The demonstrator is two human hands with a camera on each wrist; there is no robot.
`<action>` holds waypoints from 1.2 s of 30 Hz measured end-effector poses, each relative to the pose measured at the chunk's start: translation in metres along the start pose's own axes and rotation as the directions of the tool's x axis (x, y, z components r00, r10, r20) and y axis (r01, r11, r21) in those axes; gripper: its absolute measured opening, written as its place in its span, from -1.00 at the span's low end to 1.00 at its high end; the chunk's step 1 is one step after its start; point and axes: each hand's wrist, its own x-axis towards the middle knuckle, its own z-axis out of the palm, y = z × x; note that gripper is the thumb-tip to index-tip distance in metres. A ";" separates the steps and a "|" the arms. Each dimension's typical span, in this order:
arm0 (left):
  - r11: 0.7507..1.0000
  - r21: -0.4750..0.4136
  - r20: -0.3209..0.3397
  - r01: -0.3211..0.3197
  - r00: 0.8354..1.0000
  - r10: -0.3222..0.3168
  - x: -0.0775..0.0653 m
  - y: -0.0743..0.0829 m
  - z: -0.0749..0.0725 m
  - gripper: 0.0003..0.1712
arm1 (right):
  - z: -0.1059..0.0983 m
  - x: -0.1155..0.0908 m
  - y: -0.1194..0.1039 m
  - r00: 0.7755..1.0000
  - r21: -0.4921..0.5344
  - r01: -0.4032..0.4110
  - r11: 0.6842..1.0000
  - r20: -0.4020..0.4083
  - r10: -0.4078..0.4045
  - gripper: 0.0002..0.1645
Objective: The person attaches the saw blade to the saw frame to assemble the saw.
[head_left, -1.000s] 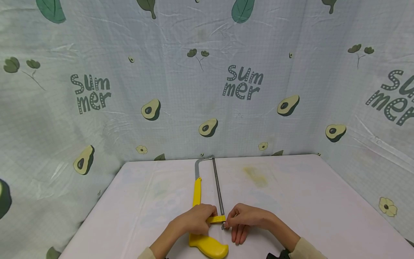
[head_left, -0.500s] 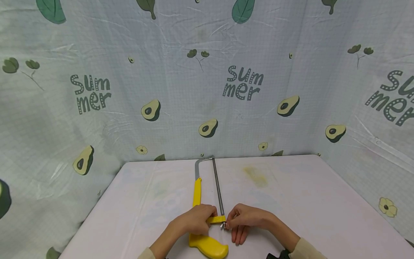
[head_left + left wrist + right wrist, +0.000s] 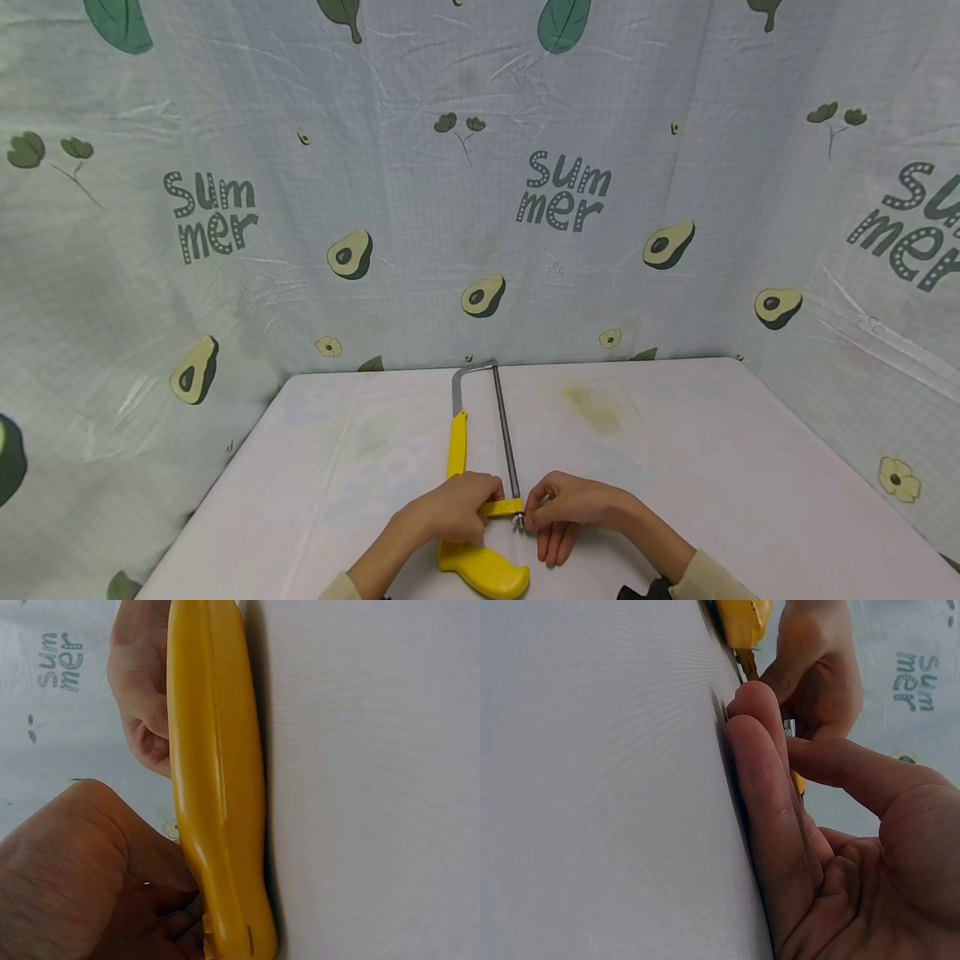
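A hacksaw with a yellow handle (image 3: 487,572) and a grey metal frame end (image 3: 457,390) lies on the table, its far end pointing away. Its dark blade (image 3: 506,433) runs along the right side. My left hand (image 3: 457,507) grips the yellow frame just above the handle, fingers curled round it. My right hand (image 3: 573,504) has thumb and index finger pinching the small metal wing nut (image 3: 518,522) at the blade's near end; the other fingers rest on the table. In the left wrist view the yellow handle fills the middle and hides part of the right hand.
The white-covered table (image 3: 675,467) has a yellowish stain (image 3: 592,408) toward the back. A printed sheet (image 3: 420,208) with avocados and "summer" lettering hangs behind and at both sides. Something black (image 3: 648,590) shows by the right sleeve.
The wing nut has turned a little at the right fingertips, which have shifted slightly. My left hand and the hacksaw have stayed in place.
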 end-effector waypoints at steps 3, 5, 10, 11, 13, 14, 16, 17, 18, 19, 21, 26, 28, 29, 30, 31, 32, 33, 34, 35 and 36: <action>1.000 -0.004 -0.002 -0.001 1.000 0.001 0.000 0.001 0.000 -0.61 | -0.001 0.000 0.001 1.000 -0.002 -0.003 1.000 0.000 0.003 -0.77; 1.000 -0.003 -0.004 0.002 1.000 -0.002 -0.001 0.002 -0.001 -0.62 | -0.001 0.000 0.001 1.000 -0.001 -0.004 1.000 0.001 0.004 -0.78; 1.000 0.002 -0.002 0.014 1.000 -0.014 0.000 0.002 0.000 -0.62 | -0.002 0.000 0.001 1.000 0.012 -0.003 1.000 0.009 0.003 -0.82; 1.000 0.003 -0.001 0.016 1.000 -0.016 0.000 0.002 0.000 -0.62 | -0.002 0.000 0.001 1.000 0.014 -0.002 1.000 0.010 0.002 -0.83; 1.000 0.004 0.001 0.019 1.000 -0.019 0.001 0.002 0.000 -0.62 | -0.002 0.000 0.002 1.000 0.017 -0.004 1.000 0.013 0.003 -0.84; 1.000 0.003 0.002 0.018 1.000 -0.018 0.001 0.002 0.000 -0.62 | -0.002 0.000 0.002 1.000 0.018 -0.002 1.000 0.013 0.001 -0.84; 1.000 0.002 0.001 0.014 1.000 -0.014 0.001 0.001 0.000 -0.63 | -0.002 0.001 0.002 1.000 0.019 -0.002 1.000 0.015 0.002 -0.84; 1.000 0.001 0.001 0.011 1.000 -0.011 0.001 0.001 0.000 -0.63 | -0.002 0.001 0.002 1.000 0.018 -0.002 1.000 0.015 0.002 -0.84; 1.000 0.001 0.000 0.008 1.000 -0.008 0.001 0.001 0.000 -0.63 | -0.002 0.001 0.003 1.000 0.017 -0.001 1.000 0.016 0.001 -0.84; 1.000 -0.001 0.000 0.006 1.000 -0.006 0.001 0.001 0.000 -0.63 | -0.002 0.001 0.003 1.000 0.017 -0.001 1.000 0.017 0.000 -0.84; 1.000 -0.004 -0.001 0.006 1.000 -0.006 0.001 0.001 0.000 -0.63 | -0.003 0.001 0.003 1.000 0.017 0.001 1.000 0.018 -0.001 -0.84; 1.000 -0.011 -0.003 0.007 1.000 -0.007 0.000 0.000 0.000 -0.63 | -0.002 0.001 0.002 1.000 0.017 -0.001 1.000 0.016 0.001 -0.81; 1.000 -0.009 -0.006 0.002 1.000 -0.002 0.000 0.000 0.001 -0.63 | -0.002 0.001 0.002 1.000 0.013 -0.001 1.000 0.013 0.001 -0.80; 1.000 -0.008 -0.007 -0.001 1.000 0.001 0.001 0.000 0.001 -0.63 | -0.001 0.000 0.001 1.000 0.011 0.002 1.000 0.012 -0.002 -0.79; 1.000 -0.007 -0.008 -0.002 1.000 0.002 0.001 0.000 0.001 -0.63 | -0.001 0.000 0.001 1.000 0.011 0.004 1.000 0.012 -0.005 -0.79; 1.000 -0.005 -0.009 -0.003 1.000 0.003 0.001 0.000 0.001 -0.64 | -0.001 0.000 0.001 1.000 0.010 0.005 1.000 0.011 -0.005 -0.79; 1.000 -0.004 -0.009 -0.001 1.000 0.001 0.001 0.000 0.001 -0.63 | -0.001 0.000 0.001 1.000 0.009 0.005 1.000 0.011 -0.005 -0.79; 1.000 -0.003 -0.009 0.001 1.000 -0.001 0.001 -0.001 0.001 -0.63 | -0.001 0.001 0.001 1.000 0.008 0.005 1.000 0.010 -0.005 -0.79; 1.000 -0.003 -0.008 0.002 1.000 -0.002 0.001 -0.001 0.001 -0.63 | -0.001 0.001 0.001 1.000 0.006 0.006 1.000 0.010 -0.006 -0.78; 1.000 -0.003 -0.008 0.005 1.000 -0.005 0.001 0.000 0.001 -0.63 | -0.001 0.001 0.001 1.000 0.006 0.006 1.000 0.009 -0.006 -0.78; 1.000 -0.003 -0.008 0.005 1.000 -0.005 0.001 0.000 0.001 -0.63 | -0.001 0.001 0.000 1.000 0.006 0.007 1.000 0.009 -0.007 -0.78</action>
